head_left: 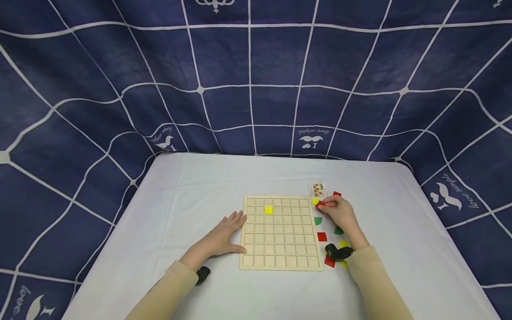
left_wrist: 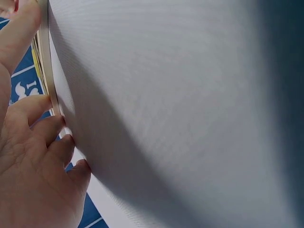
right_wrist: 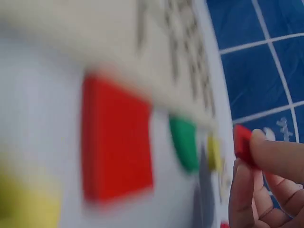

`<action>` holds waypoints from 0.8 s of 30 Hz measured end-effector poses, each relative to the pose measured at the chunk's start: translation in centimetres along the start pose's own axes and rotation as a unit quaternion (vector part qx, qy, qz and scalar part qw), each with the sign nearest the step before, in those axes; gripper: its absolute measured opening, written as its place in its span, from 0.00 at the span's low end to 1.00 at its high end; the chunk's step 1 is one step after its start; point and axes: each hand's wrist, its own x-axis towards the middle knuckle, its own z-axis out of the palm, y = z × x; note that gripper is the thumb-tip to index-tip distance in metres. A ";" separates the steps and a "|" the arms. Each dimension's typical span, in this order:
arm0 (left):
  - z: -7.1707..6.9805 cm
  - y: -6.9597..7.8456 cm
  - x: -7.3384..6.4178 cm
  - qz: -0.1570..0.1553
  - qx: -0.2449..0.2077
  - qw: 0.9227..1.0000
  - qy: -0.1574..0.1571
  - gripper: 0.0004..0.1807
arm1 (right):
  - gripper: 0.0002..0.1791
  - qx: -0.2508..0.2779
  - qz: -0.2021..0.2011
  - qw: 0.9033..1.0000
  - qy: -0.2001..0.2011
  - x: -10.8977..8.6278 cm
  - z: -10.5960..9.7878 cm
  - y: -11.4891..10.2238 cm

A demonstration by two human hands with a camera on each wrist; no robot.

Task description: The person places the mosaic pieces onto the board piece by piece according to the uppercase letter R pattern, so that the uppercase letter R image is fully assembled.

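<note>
Nearest, at the bottom of the frame, my beige sleeves (head_left: 385,284) reach in. Left of centre, my left hand (head_left: 218,238) lies spread and grips nothing, thumb and fingertips against the left edge of the pale gridded wooden board (head_left: 281,268). Lower right, a flat red square tile (head_left: 330,261) lies near yellow pieces (head_left: 344,243); further up, a green quarter-round piece (head_left: 318,221). And right of centre, my right hand (head_left: 341,213) has its pinch: a small red square piece (head_left: 320,204) between thumb and fingers, by the board's upper right corner, near a yellow square tile (head_left: 315,201). One bright yellow square (head_left: 268,210) sits in the board's upper left. Beyond, a printed grid card (head_left: 318,189), then navy white-lined cloth (head_left: 276,106).
</note>
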 end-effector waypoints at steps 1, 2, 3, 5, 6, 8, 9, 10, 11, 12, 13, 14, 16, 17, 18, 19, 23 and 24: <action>0.0 0.0 0.0 0.001 -0.002 1.000 0.000 0.57 | 0.18 0.027 0.001 1.000 -0.006 0.1 0.3 -0.2; 0.0 0.0 0.0 0.003 -0.004 1.000 0.001 0.57 | 0.18 0.055 0.002 0.998 -0.014 0.2 0.7 -0.4; 0.0 0.0 0.0 0.004 -0.005 1.000 0.002 0.57 | 0.18 0.082 0.003 0.996 -0.023 0.2 1.1 -0.6; 0.0 0.1 0.0 0.003 -0.007 1.000 0.002 0.57 | 0.18 0.115 0.002 0.993 -0.040 0.3 2.0 -1.2; 0.0 0.1 0.0 0.003 -0.007 1.000 0.003 0.57 | 0.18 0.117 -0.001 0.992 -0.048 0.3 2.4 -1.5; 0.1 0.0 0.0 0.001 -0.006 1.000 0.003 0.57 | 0.17 0.114 -0.010 0.992 -0.059 0.3 3.4 -2.1; 0.1 0.1 0.0 0.000 -0.006 1.000 0.004 0.57 | 0.16 0.106 -0.016 0.992 -0.063 0.3 4.0 -2.4; 0.1 0.1 0.0 0.000 -0.006 1.000 0.004 0.57 | 0.15 0.099 -0.024 0.993 -0.067 0.3 4.5 -2.7; 0.1 0.1 0.1 -0.002 -0.004 1.000 0.003 0.57 | 0.14 0.093 -0.030 0.993 -0.070 0.2 5.0 -3.0; 0.2 0.1 0.1 -0.002 -0.002 1.000 0.004 0.57 | 0.14 0.087 -0.037 0.993 -0.074 0.2 5.4 -3.4; 0.2 0.0 0.1 -0.004 -0.001 1.000 0.005 0.58 | 0.12 0.083 -0.043 0.993 -0.077 0.1 5.9 -3.7; 0.2 0.0 0.1 -0.004 -0.001 1.000 0.006 0.58 | 0.12 0.077 -0.049 0.993 -0.079 0.1 6.3 -3.9; 0.3 0.0 0.2 -0.007 -0.001 1.000 0.007 0.58 | 0.10 0.065 -0.058 0.993 -0.084 0.2 7.1 -4.4; 0.3 0.0 0.2 -0.008 0.001 1.000 0.007 0.58 | 0.10 0.058 -0.062 0.993 -0.085 0.1 7.5 -4.6; 0.4 0.0 0.2 -0.008 0.001 1.000 0.008 0.58 | 0.09 0.048 -0.067 0.993 -0.086 0.1 7.8 -4.8; 0.4 0.0 0.3 -0.008 0.000 1.000 0.009 0.58 | 0.09 0.039 -0.069 0.993 -0.086 0.1 8.0 -4.9; 0.4 0.0 0.2 -0.005 0.000 1.000 0.009 0.58 | 0.07 0.004 -0.085 0.993 -0.082 -0.1 8.8 -5.3; 0.4 0.0 0.2 -0.005 0.000 1.000 0.009 0.58 | 0.06 -0.004 -0.090 0.993 -0.080 -0.2 8.9 -5.4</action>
